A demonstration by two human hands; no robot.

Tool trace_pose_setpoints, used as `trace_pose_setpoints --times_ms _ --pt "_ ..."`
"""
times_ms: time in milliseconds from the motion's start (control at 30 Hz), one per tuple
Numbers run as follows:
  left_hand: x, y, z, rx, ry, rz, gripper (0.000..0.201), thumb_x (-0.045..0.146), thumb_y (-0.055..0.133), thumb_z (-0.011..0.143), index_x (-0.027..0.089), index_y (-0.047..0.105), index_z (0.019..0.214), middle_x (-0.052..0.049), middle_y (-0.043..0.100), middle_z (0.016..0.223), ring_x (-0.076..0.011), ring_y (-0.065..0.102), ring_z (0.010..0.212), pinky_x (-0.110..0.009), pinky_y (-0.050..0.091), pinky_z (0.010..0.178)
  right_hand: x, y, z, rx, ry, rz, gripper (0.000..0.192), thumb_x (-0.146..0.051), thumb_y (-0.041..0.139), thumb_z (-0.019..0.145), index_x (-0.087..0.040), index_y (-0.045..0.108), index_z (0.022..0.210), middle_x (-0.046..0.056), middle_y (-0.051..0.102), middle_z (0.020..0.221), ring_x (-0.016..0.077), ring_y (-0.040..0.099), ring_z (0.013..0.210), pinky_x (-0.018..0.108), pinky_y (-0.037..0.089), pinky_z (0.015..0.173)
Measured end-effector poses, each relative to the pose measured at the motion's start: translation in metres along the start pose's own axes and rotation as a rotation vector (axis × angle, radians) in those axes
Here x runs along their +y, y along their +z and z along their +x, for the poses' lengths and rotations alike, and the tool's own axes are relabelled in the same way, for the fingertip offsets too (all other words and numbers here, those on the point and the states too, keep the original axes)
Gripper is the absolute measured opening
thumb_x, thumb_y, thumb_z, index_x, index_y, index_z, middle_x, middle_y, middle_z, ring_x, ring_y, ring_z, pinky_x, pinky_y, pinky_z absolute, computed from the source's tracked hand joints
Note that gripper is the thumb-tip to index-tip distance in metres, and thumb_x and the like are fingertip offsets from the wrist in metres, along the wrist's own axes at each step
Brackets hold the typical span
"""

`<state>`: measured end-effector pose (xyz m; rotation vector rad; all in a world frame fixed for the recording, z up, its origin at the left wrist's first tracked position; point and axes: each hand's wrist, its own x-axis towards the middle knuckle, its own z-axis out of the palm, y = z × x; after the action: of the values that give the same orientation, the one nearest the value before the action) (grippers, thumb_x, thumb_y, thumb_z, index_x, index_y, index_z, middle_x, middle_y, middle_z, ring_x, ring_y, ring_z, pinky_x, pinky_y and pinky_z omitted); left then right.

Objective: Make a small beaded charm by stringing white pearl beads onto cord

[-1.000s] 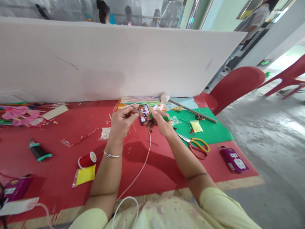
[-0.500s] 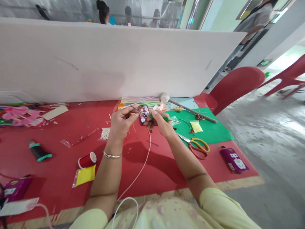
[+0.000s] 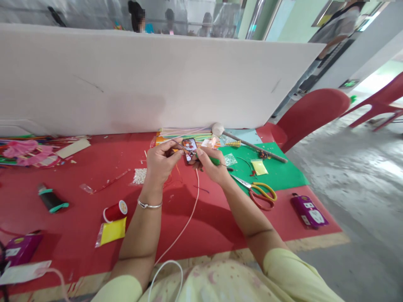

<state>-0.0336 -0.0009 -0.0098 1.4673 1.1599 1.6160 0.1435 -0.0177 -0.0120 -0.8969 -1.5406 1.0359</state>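
Green tool [image 3: 215, 161] dipped; in right hand [image 3: 216, 170]

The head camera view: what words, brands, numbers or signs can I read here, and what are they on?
"B": on the purple packet at right; its other print is too blurred.
No words readable: green sign in the background, only a pale symbol.
Too small to read: phone screen.
Too small to read: label on the red spool.
Too blurred to read: purple packet at left.

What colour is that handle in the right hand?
The handle in the right hand is green; the head view, the only one, shows it.
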Motion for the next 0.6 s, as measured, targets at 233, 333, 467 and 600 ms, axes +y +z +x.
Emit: trace_pose_setpoints --times_ms 233,333,467,600 --pt "0.005 0.001 -0.001 -0.003 -0.054 -0.1 0.021 0.023 0.081 0.07 0.019 0.081 0.09 -0.004 0.077 0.085 -0.0167 0.07 0.079 -0.029 0.056 0.076 0.006 0.0 0.0 0.008 -0.424 -0.523 0.03 -0.043 0.049 0.102 -0.021 0.066 0.094 0.008 0.069 0.084 0.0179 0.063 0.077 0.03 0.049 0.076" --pt "0.007 0.003 -0.001 0.0 -0.1 -0.206 0.032 0.025 0.084 0.067 0.021 0.081 0.099 -0.003 0.075 0.081 -0.0121 0.064 0.066 -0.025 0.052 0.063 0.013 0.003 0.0 0.04 -0.481 -0.547 0.027 -0.041 0.049 0.103 -0.021 0.066 0.1 0.009 0.07 0.089 0.019 0.064 0.081 0.031 0.05 0.078" --pt "0.01 0.002 0.0 -0.071 -0.238 -0.368 0.035 0.023 0.083 0.064 0.021 0.08 0.098 0.001 0.068 0.068 -0.0041 0.039 0.044 -0.022 0.032 0.042 0.026 0.004 0.0 0.029 -0.487 -0.502 0.032 -0.05 0.055 0.1 -0.022 0.067 0.108 0.012 0.072 0.099 0.0221 0.067 0.092 0.035 0.053 0.086" --pt "0.012 -0.009 0.002 -0.214 -0.368 -0.461 0.032 0.02 0.081 0.061 0.021 0.081 0.093 0.005 0.053 0.055 -0.002 0.026 0.04 -0.021 0.021 0.039 0.034 -0.004 0.006 -0.055 -0.588 -0.351 0.034 -0.051 0.063 0.095 -0.023 0.069 0.113 0.01 0.073 0.098 0.021 0.069 0.091 0.034 0.055 0.085"
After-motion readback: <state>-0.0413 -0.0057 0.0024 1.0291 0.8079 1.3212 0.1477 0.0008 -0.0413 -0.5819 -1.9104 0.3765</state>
